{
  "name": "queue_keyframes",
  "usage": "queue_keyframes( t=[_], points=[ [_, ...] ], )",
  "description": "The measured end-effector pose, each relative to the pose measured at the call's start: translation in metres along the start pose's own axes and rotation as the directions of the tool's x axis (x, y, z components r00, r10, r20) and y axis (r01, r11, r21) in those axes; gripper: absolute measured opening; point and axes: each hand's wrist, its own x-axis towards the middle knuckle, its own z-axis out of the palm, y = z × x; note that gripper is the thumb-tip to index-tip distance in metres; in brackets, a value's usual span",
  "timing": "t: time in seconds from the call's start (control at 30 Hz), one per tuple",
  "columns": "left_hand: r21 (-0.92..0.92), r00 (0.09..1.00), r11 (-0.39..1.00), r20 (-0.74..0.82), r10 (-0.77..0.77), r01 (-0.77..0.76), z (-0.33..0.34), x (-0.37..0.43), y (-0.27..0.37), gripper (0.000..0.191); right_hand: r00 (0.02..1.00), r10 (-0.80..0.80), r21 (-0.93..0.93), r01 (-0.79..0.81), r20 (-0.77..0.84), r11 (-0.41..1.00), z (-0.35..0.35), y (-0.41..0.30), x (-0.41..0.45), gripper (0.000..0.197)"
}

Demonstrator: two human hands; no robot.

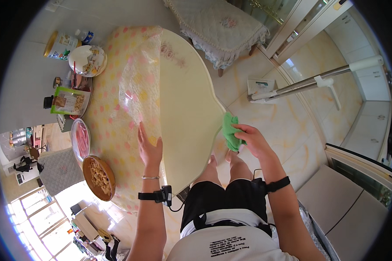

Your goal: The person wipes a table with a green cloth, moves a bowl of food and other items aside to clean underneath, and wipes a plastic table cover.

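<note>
My right hand (pixel 252 140) grips a crumpled green cloth (pixel 231 131) at the right edge of the table. The cloth touches or overlaps that edge; I cannot tell which. My left hand (pixel 150 149) lies over the polka-dot plastic tablecloth (pixel 107 107), near its folded-back edge, thumb apart and nothing in the grasp. A clear, wrinkled layer of the plastic (pixel 138 78) is folded over on itself there. To the right of the fold, the pale tabletop (pixel 189 107) is bare, with a printed flower pattern at its far end.
Along the table's left side stand a brown bowl of food (pixel 99 177), a lidded oval container (pixel 81 139), a green food pouch (pixel 70 101), a white patterned bowl (pixel 87 61) and a large can (pixel 60 45). A quilt-covered bench (pixel 222 29) and a long-handled mop (pixel 300 84) are beyond the table.
</note>
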Motion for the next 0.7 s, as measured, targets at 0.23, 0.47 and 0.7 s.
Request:
queue_keyframes(
  t=[0.23,0.47,0.7],
  points=[
    [0.119,0.995,0.991,-0.091,-0.047,0.058,0.032,-0.004,0.014,0.089,0.994,0.006,0.212,-0.030,0.111,0.977,0.027,0.018,0.040,0.039],
    [0.221,0.984,0.975,-0.180,0.018,0.023,0.047,-0.003,0.003,0.087,0.948,-0.317,-0.568,0.244,-0.033,0.786,0.039,0.025,0.056,0.032],
    [0.221,0.985,0.975,-0.169,0.034,0.004,0.062,-0.002,0.006,0.086,0.867,-0.321,-0.311,0.207,-0.381,0.928,0.018,0.048,0.082,0.040]
  ],
)
